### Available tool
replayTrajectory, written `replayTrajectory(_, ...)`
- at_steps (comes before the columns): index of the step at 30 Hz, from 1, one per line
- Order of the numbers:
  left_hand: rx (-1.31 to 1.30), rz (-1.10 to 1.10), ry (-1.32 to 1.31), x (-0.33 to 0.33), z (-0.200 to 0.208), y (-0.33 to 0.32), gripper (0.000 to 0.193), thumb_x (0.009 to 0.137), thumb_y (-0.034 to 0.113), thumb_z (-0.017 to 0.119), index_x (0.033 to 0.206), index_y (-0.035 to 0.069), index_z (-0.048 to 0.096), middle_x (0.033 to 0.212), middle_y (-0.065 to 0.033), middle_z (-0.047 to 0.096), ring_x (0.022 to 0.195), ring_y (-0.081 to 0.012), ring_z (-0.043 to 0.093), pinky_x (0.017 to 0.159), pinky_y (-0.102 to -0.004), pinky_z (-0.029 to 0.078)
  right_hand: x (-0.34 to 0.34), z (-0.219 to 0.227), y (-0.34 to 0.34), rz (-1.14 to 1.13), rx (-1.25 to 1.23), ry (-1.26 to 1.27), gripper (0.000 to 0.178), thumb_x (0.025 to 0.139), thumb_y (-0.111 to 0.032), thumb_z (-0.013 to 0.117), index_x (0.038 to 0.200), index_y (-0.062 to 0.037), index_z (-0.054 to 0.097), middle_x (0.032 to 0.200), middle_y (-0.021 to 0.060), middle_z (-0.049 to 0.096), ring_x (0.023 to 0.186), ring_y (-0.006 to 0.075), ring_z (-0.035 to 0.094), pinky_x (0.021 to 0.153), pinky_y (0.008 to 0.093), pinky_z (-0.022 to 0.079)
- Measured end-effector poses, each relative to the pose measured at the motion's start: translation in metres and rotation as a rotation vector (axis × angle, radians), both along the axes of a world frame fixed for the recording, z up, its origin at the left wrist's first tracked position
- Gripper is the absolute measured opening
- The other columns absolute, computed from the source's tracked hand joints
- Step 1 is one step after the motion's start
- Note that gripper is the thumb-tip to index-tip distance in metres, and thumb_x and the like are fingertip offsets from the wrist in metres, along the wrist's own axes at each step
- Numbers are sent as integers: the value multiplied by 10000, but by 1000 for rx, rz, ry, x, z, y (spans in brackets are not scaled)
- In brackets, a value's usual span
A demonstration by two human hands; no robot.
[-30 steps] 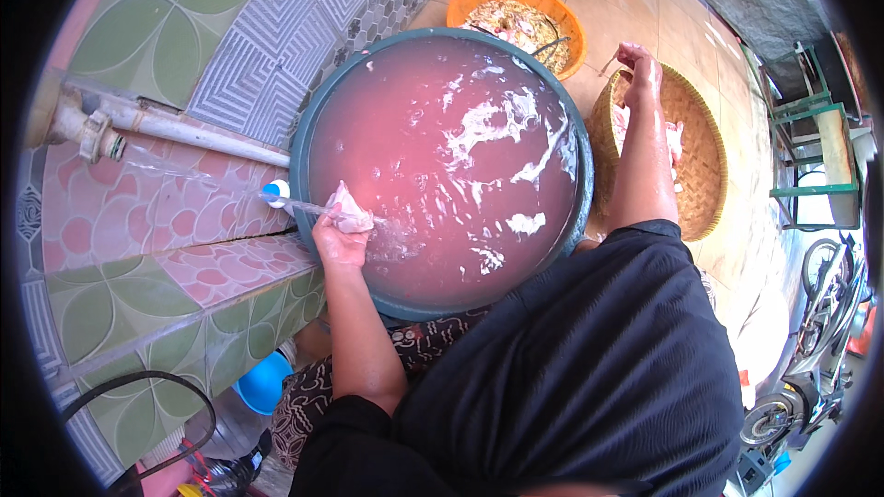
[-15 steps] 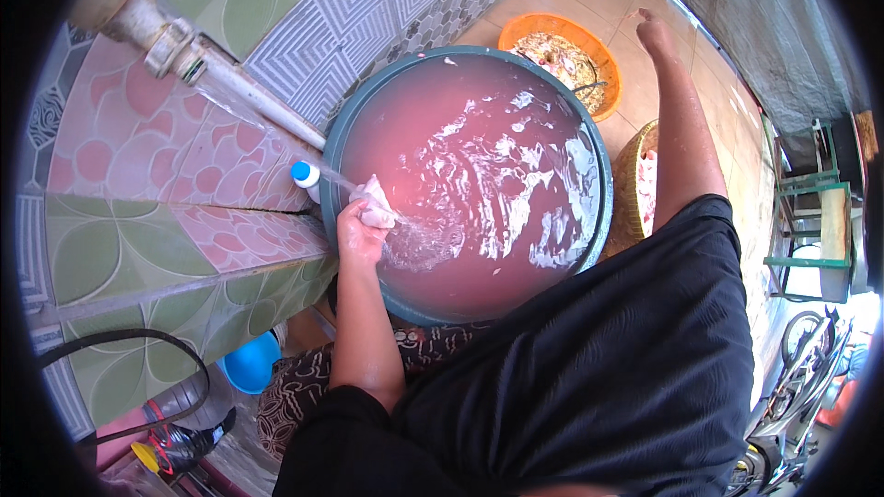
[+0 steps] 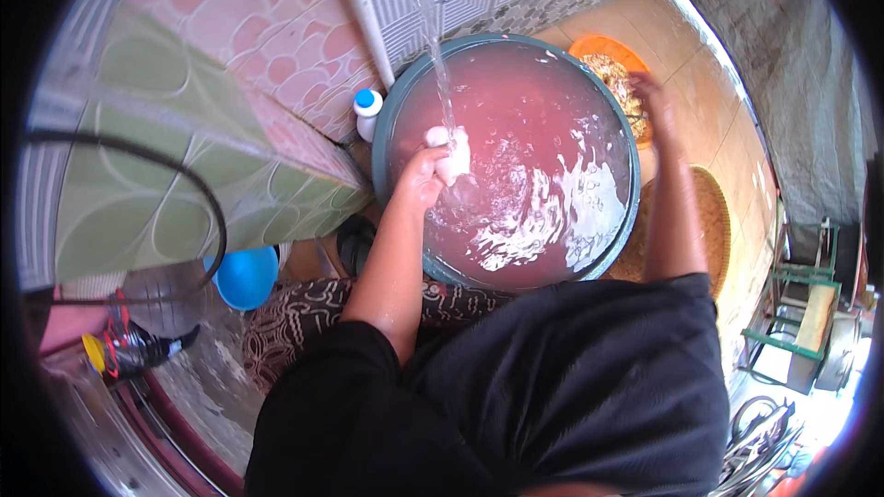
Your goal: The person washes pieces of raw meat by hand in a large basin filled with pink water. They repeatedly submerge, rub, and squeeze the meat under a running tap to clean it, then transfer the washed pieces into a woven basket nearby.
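Note:
My left hand [image 3: 424, 179] is closed round a pale piece of raw chicken [image 3: 453, 164]. It holds the piece low over a large round teal tub [image 3: 380, 152], where a falling stream of water [image 3: 440, 74] strikes it. The tub is nearly full of cloudy pinkish water [image 3: 525, 156] with ripples and bright reflections. Off to the right, my right hand [image 3: 650, 97] is raised beside an orange basin [image 3: 599, 41] of yellowish and pale scraps. It is smeared by motion, so its fingers do not show clearly.
A white bottle with a blue cap [image 3: 366, 110] stands between tub and tiled wall [image 3: 267, 18]. A woven basket [image 3: 716, 212] sits behind my right forearm. At lower left are a blue bowl [image 3: 247, 278] and a black hose [image 3: 207, 189]. A green-framed stand [image 3: 801, 313] is at far right.
The view has shifted, so the tub sits further right. My left hand keeps the chicken under the water. My right hand has come lower and nearer the orange basin.

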State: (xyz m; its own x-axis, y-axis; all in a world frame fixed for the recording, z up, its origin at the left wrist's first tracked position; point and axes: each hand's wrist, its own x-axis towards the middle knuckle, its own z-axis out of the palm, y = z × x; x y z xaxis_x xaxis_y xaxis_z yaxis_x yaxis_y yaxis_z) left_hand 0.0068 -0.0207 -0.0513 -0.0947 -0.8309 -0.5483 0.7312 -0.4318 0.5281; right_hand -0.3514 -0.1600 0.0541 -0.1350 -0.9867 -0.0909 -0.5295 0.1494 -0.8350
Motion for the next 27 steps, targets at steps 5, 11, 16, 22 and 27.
replayTrajectory(5, -57, -120, -153, -12, 22, 6, 188, 857, 125, 474, 1026, 49, 504, 872, -60, 581, 721, -159, 566, 566, -278, 461, 186, -19, 105, 306, 431, -312, 593, 778, -350, 502, 1309, -142, 340, 1127, 126, 524, 951, 211, 522, 766, 363, 466)
replayTrajectory(11, -117, 3, -190, -20, 18, 7, 159, 819, 36, 448, 954, 8, 526, 779, -73, 572, 653, -146, 565, 552, -253, 448, 246, -56, 129, 96, 333, -608, 175, 800, -150, 554, 936, -70, 481, 771, 75, 544, 624, 160, 541, 507, 293, 455)
replayTrajectory(16, -134, 164, -151, -19, 26, 11, 136, 849, 119, 503, 887, 4, 565, 788, -60, 580, 650, -129, 555, 554, -255, 443, 255, -55, 126, 11, 261, -720, 121, 808, -151, 553, 856, -95, 458, 715, 28, 514, 607, 130, 509, 500, 290, 421)
replayTrajectory(22, -132, 13, -132, -13, 21, 4, 355, 870, 363, 514, 943, 27, 597, 816, -51, 593, 689, -143, 568, 613, -256, 450, 254, -69, 128, -282, 276, -1137, 233, 871, -221, 405, 1021, -74, 504, 911, 82, 580, 797, 233, 570, 698, 363, 471)
replayTrajectory(27, 64, -177, -450, -20, 12, 3, 461, 837, 494, 484, 1049, 91, 556, 916, -62, 581, 821, -164, 541, 699, -319, 436, 237, -59, 129, -530, 232, -1263, 316, 883, -225, 329, 1046, -34, 520, 987, 103, 580, 851, 254, 571, 786, 399, 454)
